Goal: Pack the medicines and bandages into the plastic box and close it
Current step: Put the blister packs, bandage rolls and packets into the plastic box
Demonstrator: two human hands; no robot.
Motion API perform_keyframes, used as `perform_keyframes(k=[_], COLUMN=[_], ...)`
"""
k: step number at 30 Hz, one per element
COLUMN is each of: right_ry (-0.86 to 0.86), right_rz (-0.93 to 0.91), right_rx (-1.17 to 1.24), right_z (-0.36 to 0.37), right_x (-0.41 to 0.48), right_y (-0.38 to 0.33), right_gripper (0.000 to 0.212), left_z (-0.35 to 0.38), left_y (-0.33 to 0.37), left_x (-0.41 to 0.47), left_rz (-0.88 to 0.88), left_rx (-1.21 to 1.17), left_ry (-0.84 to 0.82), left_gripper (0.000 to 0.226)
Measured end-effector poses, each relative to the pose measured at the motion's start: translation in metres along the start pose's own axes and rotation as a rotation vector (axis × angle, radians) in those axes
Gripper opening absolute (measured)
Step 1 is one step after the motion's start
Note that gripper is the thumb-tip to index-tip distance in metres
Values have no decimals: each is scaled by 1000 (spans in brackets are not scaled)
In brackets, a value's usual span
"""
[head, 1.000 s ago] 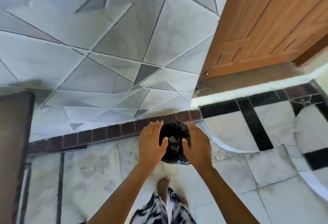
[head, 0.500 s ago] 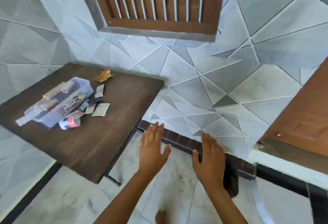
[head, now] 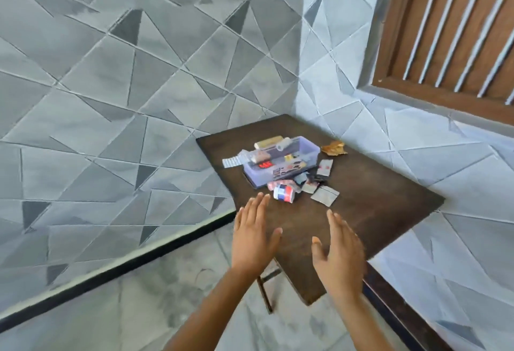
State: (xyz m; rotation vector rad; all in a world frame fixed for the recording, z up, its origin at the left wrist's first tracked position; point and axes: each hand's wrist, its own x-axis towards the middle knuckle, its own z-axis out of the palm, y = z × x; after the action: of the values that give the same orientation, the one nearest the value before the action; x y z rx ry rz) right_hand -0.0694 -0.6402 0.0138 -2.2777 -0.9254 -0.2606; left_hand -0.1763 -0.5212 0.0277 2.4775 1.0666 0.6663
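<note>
A pale purple plastic box point(head: 311, 151) stands open on the dark wooden table point(head: 375, 206), with packets inside and rolls and a blister strip point(head: 233, 161) sticking out at its far left. Loose in front of it lie a red, white and blue bandage roll point(head: 283, 192), a grey sachet point(head: 325, 195) and small packets point(head: 325, 167). My left hand point(head: 251, 236) and my right hand point(head: 338, 250) hover flat and empty over the table's near edge, short of the roll.
A dry brown leaf point(head: 334, 148) lies behind the box. Grey tiled walls meet in the corner behind the table. A slatted wooden window point(head: 450, 30) is at the upper right. The table's metal leg point(head: 264, 292) stands below my hands.
The view has swung left from the door and floor to the table. My hands let go of a black object seen a second ago and now spread empty above the table's edge.
</note>
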Motion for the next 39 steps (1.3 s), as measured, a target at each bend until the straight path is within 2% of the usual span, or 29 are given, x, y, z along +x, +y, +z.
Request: perform_keyframes(k=[8, 15, 21, 24, 30, 34, 39], right_ry=[72, 117, 100, 118, 74, 112, 138], right_rz=[-38, -27, 69, 181, 335, 416, 580], right_rx=[19, 22, 28, 61, 44, 7, -26], right_z=[74, 122, 167, 194, 221, 231, 246], right_x=[48, 102, 152, 183, 232, 244, 246], right_y=[-95, -104, -100, -95, -92, -89, -95], right_gripper=[60, 54, 56, 54, 51, 45, 28], left_z=[-46, -31, -5, 17, 41, 58, 78], left_y=[-95, -136, -147, -153, -167, -182, -183], left_x=[82, 157, 224, 274, 352, 406, 462], left_rz=[65, 135, 197, 205, 231, 284, 309], left_rx=[-13, -37, -39, -61, -97, -84, -105], left_ry=[-4, 52, 5, -95, -152, -180, -385], left_gripper=[58, 55, 47, 49, 38, 25, 25])
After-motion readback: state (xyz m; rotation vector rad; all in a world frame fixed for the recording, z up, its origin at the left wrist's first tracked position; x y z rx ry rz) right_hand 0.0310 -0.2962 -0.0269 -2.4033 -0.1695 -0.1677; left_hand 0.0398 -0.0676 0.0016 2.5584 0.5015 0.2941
